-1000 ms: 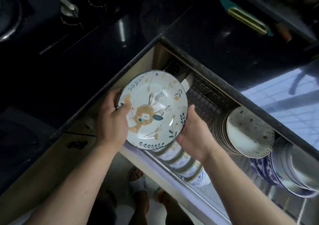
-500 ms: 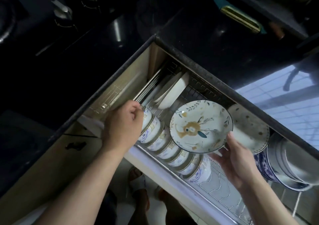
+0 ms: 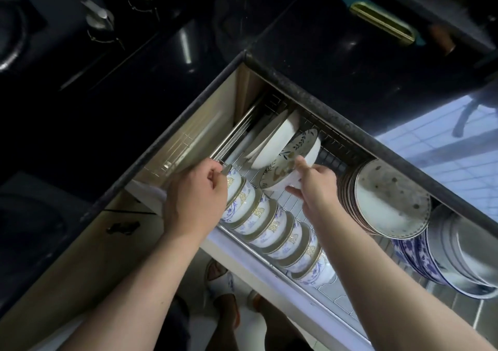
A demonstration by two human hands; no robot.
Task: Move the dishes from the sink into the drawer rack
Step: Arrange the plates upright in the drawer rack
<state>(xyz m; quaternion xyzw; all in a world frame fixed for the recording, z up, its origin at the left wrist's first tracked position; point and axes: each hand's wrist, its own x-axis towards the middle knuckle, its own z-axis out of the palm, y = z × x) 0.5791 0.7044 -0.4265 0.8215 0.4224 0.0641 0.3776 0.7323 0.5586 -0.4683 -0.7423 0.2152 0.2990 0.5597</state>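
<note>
The painted plate (image 3: 289,159) with a leaf rim and an orange figure stands on edge in the wire drawer rack (image 3: 334,159), leaning against white plates (image 3: 272,142) behind it. My right hand (image 3: 314,181) holds the plate's lower rim, thumb on its face and fingers under it. My left hand (image 3: 195,197) has curled fingers resting on the first bowl in the row of blue-and-gold bowls (image 3: 272,229) along the rack's front; whether it grips the bowl is unclear.
A stack of speckled plates (image 3: 390,199) and blue-patterned bowls (image 3: 431,259) stand at the rack's right. The black countertop (image 3: 310,54) overhangs the drawer's back. Stove knobs (image 3: 99,19) are at upper left. My feet (image 3: 221,278) show below the drawer front.
My right hand carried the painted plate from the middle of the drawer to the back left and set it on edge against the white plates. My left hand stayed on the first bowl.
</note>
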